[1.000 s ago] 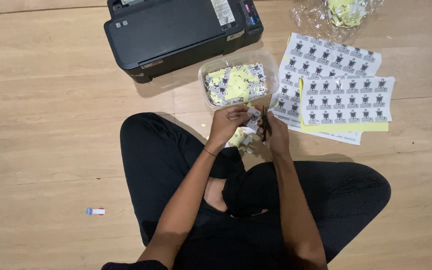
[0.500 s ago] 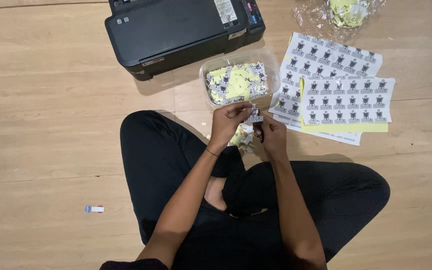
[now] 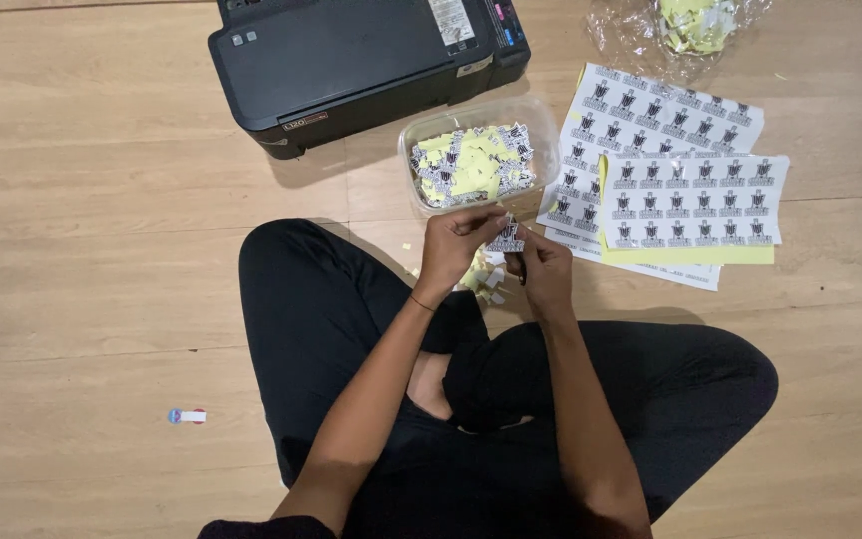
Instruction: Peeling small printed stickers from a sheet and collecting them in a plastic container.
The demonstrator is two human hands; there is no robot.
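Note:
I sit cross-legged on a wooden floor in black trousers. My left hand pinches a small cut-out sticker with a black-and-white print, just in front of a clear plastic tub. My right hand is closed on a dark, thin tool, apparently small scissors, right beside the sticker. The tub holds several cut stickers and yellow backing scraps. Paper offcuts lie on the floor under my hands.
Printed sticker sheets lie overlapped to the right of the tub. A black printer stands at the top. A crumpled clear bag with yellow scraps lies at the top right. A small red-white-blue object lies at the left.
My hands stay together in front of the tub. The sticker between them has shifted slightly as the fingers work on it.

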